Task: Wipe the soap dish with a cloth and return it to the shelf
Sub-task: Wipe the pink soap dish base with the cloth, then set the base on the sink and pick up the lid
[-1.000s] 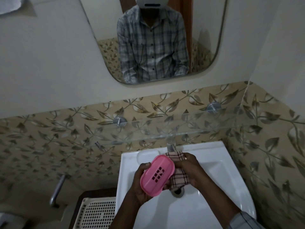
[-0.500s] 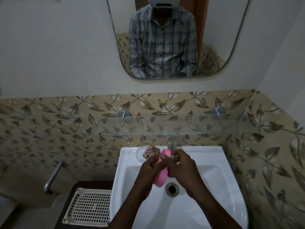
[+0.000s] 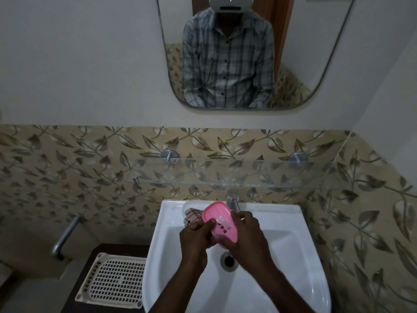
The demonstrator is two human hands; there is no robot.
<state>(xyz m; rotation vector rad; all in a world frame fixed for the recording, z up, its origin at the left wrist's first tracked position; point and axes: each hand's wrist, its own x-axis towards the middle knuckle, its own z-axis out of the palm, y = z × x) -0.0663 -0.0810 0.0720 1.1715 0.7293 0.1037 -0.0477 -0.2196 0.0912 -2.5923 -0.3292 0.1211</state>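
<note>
Both hands' grip holds the pink soap dish (image 3: 222, 220) between them, cloth (image 3: 193, 217) behind.

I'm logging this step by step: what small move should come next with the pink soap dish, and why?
Probably lift the soap dish up toward the glass shelf just above the tap. Both the left hand and right hand hold it over the basin, while the cloth lies on the basin's back ledge, suggesting wiping is done.
</note>
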